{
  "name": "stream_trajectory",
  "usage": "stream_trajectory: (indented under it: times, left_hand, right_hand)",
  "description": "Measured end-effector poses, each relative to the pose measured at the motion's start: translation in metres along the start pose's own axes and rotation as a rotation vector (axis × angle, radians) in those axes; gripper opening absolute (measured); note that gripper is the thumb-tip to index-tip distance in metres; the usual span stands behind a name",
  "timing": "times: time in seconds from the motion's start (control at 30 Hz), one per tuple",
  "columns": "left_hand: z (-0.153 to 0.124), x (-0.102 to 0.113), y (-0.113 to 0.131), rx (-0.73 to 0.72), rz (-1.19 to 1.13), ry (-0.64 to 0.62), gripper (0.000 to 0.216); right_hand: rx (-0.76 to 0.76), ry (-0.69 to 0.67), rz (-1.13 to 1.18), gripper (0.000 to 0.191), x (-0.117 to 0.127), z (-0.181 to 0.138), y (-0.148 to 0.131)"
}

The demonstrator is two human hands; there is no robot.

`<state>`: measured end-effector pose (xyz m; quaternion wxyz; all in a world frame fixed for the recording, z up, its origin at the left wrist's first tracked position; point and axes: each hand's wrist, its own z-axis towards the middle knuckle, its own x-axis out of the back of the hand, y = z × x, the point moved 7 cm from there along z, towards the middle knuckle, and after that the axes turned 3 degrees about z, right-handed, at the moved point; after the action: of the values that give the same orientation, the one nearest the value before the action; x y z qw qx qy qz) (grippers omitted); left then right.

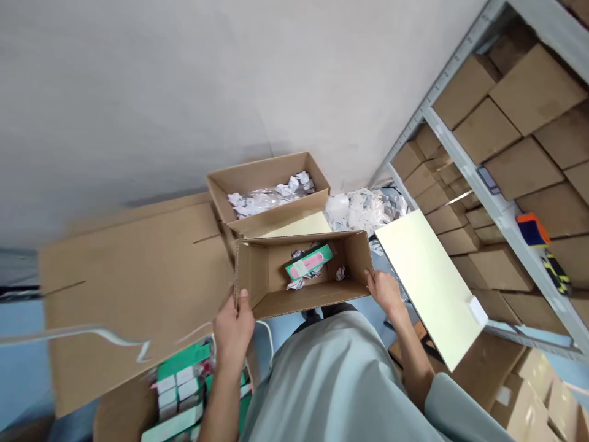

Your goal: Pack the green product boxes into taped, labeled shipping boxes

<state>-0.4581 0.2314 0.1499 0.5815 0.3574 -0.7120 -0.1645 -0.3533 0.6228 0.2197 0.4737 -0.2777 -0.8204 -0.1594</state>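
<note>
An open cardboard box (285,305) is held up in front of my body, gripped at both ends. My left hand (234,322) is closed on its near left corner, thumb on the outside. My right hand (383,288) pinches the rim at the right end. Inside the box lies a green and pink product box (309,262), tilted on crumpled paper (296,284). A second scrap of paper (340,272) rests near the right inner wall.
Behind stands another cardboard box (271,212) holding crumpled paper and plastic. Flattened cardboard (133,294) leans at the left, above green and white product boxes (179,387). A pale board (427,282) lies to the right, before a metal shelf (488,190) stacked with cartons.
</note>
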Motion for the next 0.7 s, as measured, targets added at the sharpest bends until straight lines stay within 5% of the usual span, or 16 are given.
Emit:
stream_trajectory:
  times: [0.2,0.53,0.7]
  left_hand:
    - [-0.011,-0.063,0.051,-0.273,-0.005,-0.162,0.066]
    - [-0.087,-0.193,0.182,-0.632,0.069,-0.417,0.066]
    - [-0.123,-0.271,0.269,-0.803,0.124,-0.51,0.069]
  right_hand:
    - [-0.249,0.009,0.064,0.056,-0.019,-0.065,0.093]
    - [-0.598,0.093,0.265,0.049,-0.04,-0.119,0.249]
    - [-0.741,0.112,0.432,0.049,-0.063,-0.134,0.317]
